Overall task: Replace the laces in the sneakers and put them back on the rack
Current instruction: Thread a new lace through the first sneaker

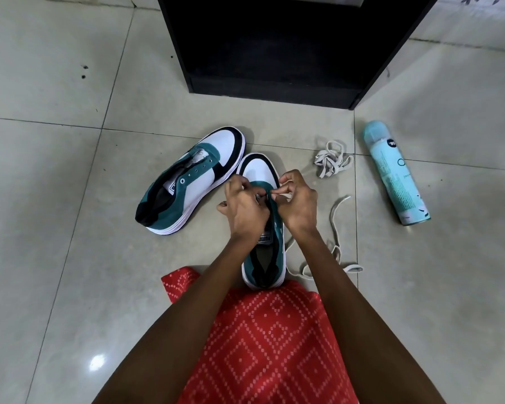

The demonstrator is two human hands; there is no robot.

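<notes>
On the tiled floor (70, 176), in front of a black rack (274, 53), a person sits with a red patterned garment (263, 345) over the lap.

Near sneaker (258, 170): teal, white and black, upright, toe pointing away, heel at the garment's edge. Both hands meet over its front eyelets.

Left hand (247, 208): fingers curled, pinching the teal eyelet edge.

Right hand (298, 205): thumb and fingers pinching the end of a white lace (333, 217). The rest of it trails loose over the floor to the right of the shoe and loops back towards the heel. Whether it has passed through an eyelet I cannot tell; fingers cover the spot.

Second sneaker (193, 182): same colours, eyelets plain to see, just left of the first and angled, toes close together.

Bundle of pale laces (331, 160): heaped right of the toes.

Pale blue spray can (395, 173): on its side farther right, well apart from the shoes.
</notes>
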